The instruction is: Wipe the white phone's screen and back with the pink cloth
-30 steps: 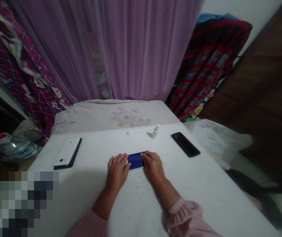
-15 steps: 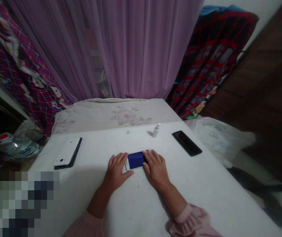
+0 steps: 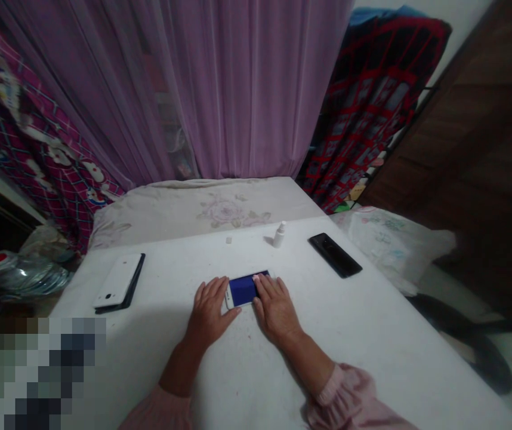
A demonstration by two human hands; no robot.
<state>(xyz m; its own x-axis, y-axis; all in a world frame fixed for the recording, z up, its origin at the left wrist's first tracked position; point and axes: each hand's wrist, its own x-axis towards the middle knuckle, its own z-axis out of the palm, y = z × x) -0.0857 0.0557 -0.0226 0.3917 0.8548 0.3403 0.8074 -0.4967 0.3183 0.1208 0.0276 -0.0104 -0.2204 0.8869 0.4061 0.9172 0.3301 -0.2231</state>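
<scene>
A smartphone with a white body and a bright blue screen [image 3: 242, 291] lies flat on the white table [image 3: 354, 322], between my hands. My left hand [image 3: 211, 307] rests on the tabletop, its fingertips against the phone's white left end. My right hand [image 3: 274, 307] lies with its fingers over the right end of the screen. Neither hand lifts the phone.
Farther up the table stand a small white dropper bottle [image 3: 278, 235] and a tiny white square piece [image 3: 228, 240]. A white phone on a dark case [image 3: 117, 279] lies left, a black phone [image 3: 335, 255] right. Bedding [image 3: 202, 212] and a purple curtain [image 3: 238, 89] lie behind.
My left hand has drawn back, showing more of the phone's white end. My right fingers now lie farther onto the screen. The camera view has shifted slightly.
</scene>
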